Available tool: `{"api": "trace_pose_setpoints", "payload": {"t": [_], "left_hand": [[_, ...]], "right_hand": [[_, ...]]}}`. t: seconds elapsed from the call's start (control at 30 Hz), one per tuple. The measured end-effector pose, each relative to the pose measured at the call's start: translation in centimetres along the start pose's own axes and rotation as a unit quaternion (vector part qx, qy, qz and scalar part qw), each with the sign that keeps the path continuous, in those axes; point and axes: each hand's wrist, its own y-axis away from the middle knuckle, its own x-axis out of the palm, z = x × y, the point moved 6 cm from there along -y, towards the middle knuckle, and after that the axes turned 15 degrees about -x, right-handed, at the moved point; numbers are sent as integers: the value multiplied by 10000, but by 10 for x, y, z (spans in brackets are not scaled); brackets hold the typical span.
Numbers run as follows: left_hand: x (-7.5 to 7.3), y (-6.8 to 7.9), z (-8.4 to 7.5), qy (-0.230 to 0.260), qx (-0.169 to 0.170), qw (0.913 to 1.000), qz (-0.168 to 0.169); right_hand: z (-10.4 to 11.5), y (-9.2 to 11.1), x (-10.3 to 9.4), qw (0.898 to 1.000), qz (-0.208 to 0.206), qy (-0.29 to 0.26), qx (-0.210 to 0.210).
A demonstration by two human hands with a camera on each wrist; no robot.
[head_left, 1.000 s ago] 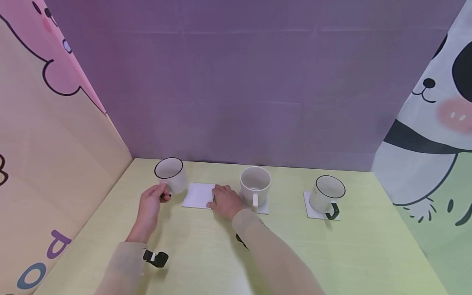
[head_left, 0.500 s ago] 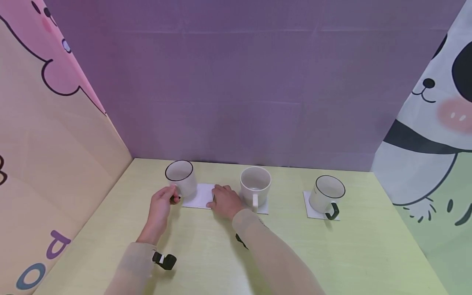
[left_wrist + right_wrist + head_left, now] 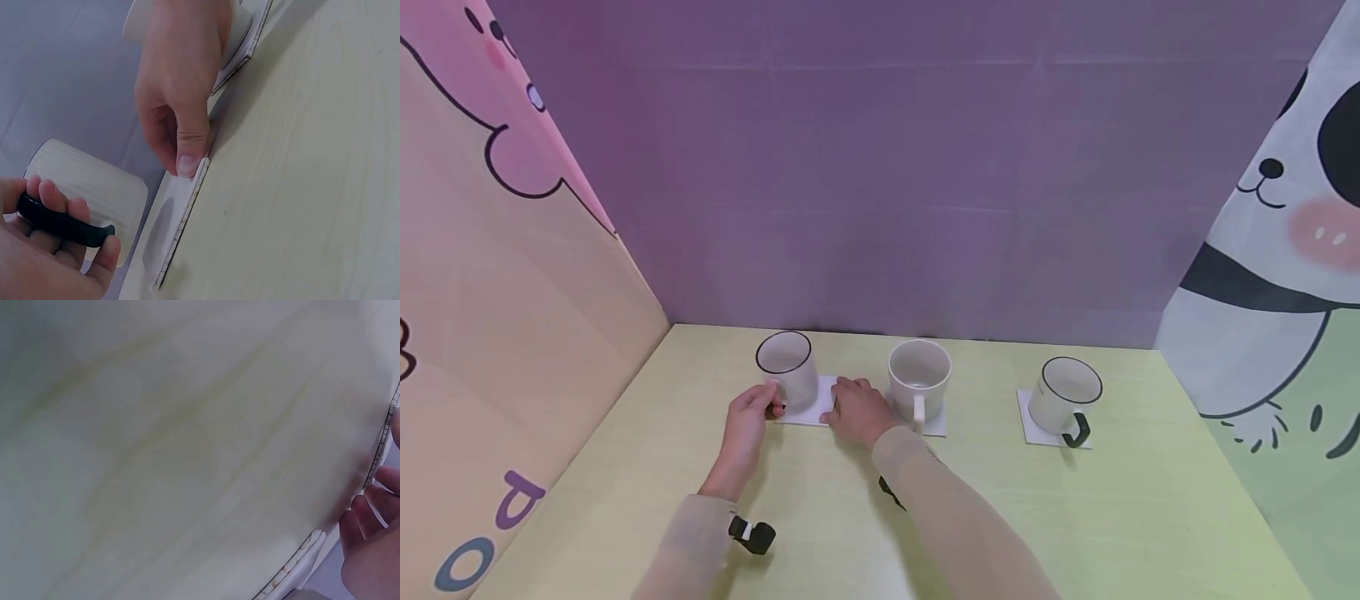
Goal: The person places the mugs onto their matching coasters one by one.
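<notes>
My left hand (image 3: 751, 417) grips the black handle (image 3: 62, 222) of a white mug (image 3: 797, 382) with a dark rim. The mug is upright over a square white coaster (image 3: 825, 398); in the left wrist view a gap and a shadow show between its base and the coaster. My right hand (image 3: 859, 410) pinches that coaster's right edge, thumb at the near corner and fingers curled behind. In the right wrist view, the fingers (image 3: 365, 519) of this hand appear at the right border.
Just right of my right hand, an all-white mug (image 3: 919, 367) stands on its own coaster (image 3: 936, 423). Farther right, a dark-rimmed mug (image 3: 1060, 400) with a black handle sits on another coaster (image 3: 1027, 421). A purple backdrop (image 3: 895, 167) rises behind the table (image 3: 1112, 517).
My left hand has carried the mug rightward, from left of the coaster to above it. The right hand and its coaster have stayed in place.
</notes>
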Motion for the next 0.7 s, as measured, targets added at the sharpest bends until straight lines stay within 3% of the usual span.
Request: {"api": "trace_pose_setpoints", "payload": {"t": [0.5,0.7], "left_hand": [[16,1,14,-28,-143,9998,110],[18,4,17,-103,-267,9995,108]], "right_hand": [[0,2,-4,9988,-369,-318,73],[0,2,-1,9992,-360,-178,24]]}}
